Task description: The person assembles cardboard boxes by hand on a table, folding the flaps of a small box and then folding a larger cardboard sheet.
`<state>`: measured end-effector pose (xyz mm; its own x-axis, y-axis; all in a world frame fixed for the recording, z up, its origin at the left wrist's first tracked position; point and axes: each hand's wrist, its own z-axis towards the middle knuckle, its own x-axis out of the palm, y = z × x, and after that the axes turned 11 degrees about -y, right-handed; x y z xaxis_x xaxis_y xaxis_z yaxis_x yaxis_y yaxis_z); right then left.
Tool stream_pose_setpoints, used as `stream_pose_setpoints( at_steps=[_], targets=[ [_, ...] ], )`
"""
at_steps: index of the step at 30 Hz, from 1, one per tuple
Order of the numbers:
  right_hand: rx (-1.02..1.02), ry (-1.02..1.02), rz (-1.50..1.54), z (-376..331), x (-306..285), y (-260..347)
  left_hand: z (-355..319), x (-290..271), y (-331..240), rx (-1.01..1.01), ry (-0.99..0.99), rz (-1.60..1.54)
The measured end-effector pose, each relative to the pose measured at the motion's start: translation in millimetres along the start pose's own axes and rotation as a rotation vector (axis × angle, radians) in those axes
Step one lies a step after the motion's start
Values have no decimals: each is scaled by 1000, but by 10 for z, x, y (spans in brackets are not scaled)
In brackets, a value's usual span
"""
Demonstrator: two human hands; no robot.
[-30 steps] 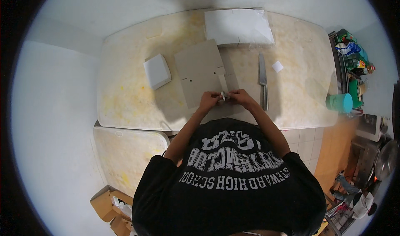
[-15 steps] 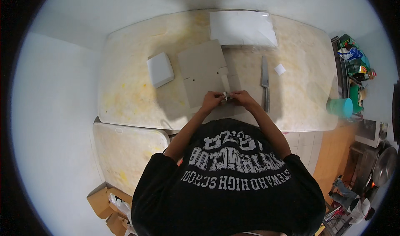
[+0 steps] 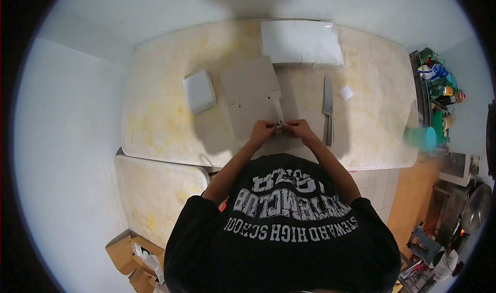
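A flat grey-brown cardboard piece (image 3: 250,83) lies on the pale table, with a few small holes and cut slits in it. At its near right edge my left hand (image 3: 264,130) and my right hand (image 3: 300,129) meet, fingertips pinched close together. Between them is a small folded part of the cardboard, next to a narrow lighter strip; its exact fold is too small to make out. To the right of my right hand lies a knife (image 3: 328,99), its blade pointing away from me.
A white box (image 3: 199,91) stands left of the cardboard, and a stack of white sheets (image 3: 302,42) lies at the back. A small white square (image 3: 346,92) is beyond the knife. At the right edge are a turquoise cup (image 3: 423,138) and a loaded shelf (image 3: 421,81).
The whole view has shifted a little, so the table appears slightly lower. My hands stay together at the cardboard edge, their fingers slightly repositioned.
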<state>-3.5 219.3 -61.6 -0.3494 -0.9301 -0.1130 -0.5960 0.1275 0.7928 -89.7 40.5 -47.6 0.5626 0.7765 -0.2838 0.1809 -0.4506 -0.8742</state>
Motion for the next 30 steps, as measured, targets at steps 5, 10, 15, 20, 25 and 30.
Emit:
stream_pose_setpoints(
  at_steps=[5,10,15,20,25,30],
  targets=[
    [-117,-41,15,-2,1,-3,36,31,9,-21,-44,31],
    [-126,-102,-12,-59,71,78,63,47,98,15,-70,42],
    [-145,-85,-71,-47,57,63,60,35,123,-19,-37,-42],
    [-186,-126,-89,-56,77,45,-11,46,-10,-64,-26,-94],
    [-504,-301,-484,-69,163,227,-12,108,29,223,-162,252],
    [-597,-273,-508,-29,157,265,35,142,88,63,-69,70]
  ],
)
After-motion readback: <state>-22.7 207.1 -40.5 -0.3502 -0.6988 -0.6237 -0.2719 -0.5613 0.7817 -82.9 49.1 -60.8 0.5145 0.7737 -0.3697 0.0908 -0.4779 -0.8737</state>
